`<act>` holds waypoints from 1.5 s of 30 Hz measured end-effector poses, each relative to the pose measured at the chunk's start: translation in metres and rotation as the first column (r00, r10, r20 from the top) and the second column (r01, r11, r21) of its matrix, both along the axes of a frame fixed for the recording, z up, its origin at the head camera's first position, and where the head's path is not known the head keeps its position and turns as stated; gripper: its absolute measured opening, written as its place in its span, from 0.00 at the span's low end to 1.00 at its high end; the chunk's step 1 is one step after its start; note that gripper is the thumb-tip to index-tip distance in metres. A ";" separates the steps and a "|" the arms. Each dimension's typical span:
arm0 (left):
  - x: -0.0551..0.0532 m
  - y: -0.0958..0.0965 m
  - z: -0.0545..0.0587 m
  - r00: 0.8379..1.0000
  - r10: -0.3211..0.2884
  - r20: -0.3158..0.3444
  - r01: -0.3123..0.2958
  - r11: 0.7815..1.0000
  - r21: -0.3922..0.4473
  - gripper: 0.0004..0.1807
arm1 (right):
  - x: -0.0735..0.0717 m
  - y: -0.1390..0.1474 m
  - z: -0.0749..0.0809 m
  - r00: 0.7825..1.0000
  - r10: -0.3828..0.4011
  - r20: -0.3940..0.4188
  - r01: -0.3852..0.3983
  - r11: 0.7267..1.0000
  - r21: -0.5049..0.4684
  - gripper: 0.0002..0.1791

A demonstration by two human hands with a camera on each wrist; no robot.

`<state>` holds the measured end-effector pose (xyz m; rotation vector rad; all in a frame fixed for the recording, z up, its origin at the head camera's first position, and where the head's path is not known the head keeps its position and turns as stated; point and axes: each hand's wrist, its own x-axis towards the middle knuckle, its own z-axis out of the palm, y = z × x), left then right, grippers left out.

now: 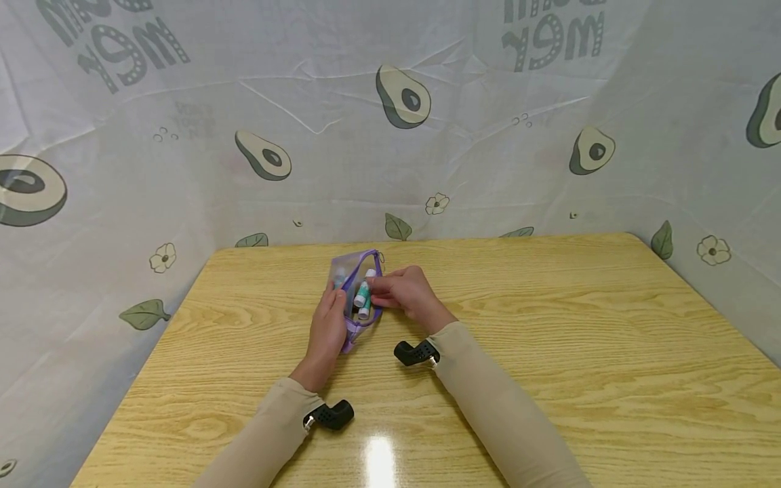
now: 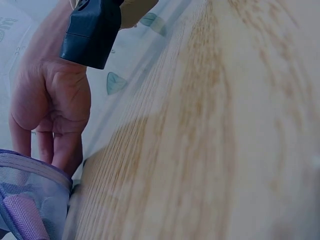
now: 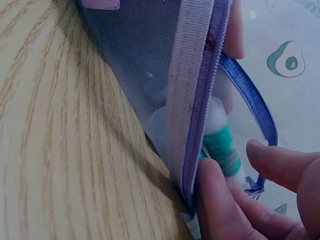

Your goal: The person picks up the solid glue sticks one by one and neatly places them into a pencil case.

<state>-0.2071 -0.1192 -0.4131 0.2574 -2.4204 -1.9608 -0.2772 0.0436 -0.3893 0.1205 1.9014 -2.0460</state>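
A see-through mesh zip pouch (image 1: 353, 264) with purple zipper edging is held up from the table, its mouth gaping. My left hand (image 1: 328, 323) grips the pouch's left side, thumb in front and fingers behind. Inside the mouth sit white-and-teal tubes that look like glue sticks; a glue stick (image 1: 361, 294) lies across another glue stick (image 1: 365, 310). My right hand (image 1: 407, 293) reaches into the mouth from the right. In the right wrist view its thumb (image 3: 272, 159) stands apart from the fingers, with the end of a glue stick (image 3: 222, 150) between them.
A wood-grain table (image 1: 549, 325) extends under both arms. Behind and beside it hangs a pale cloth (image 1: 342, 169) printed with avocados and leaves. A black wrist-camera mount (image 1: 417, 353) juts from the right sleeve, and another black mount (image 1: 332, 414) from the left.
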 end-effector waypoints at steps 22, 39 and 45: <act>0.001 0.000 -0.001 0.998 0.010 -0.060 -0.008 1.000 0.027 0.28 | -0.004 0.010 0.000 0.998 -0.042 -0.050 0.045 0.997 0.069 0.16; 0.001 0.000 0.001 0.998 0.050 -0.031 -0.049 0.998 0.038 0.28 | -0.006 0.015 -0.001 0.998 -0.045 -0.044 0.049 0.995 0.088 0.16; 0.000 -0.001 0.000 0.998 0.043 -0.043 -0.042 0.999 0.021 0.28 | -0.005 0.016 -0.002 0.998 -0.053 -0.042 0.056 0.994 0.094 0.16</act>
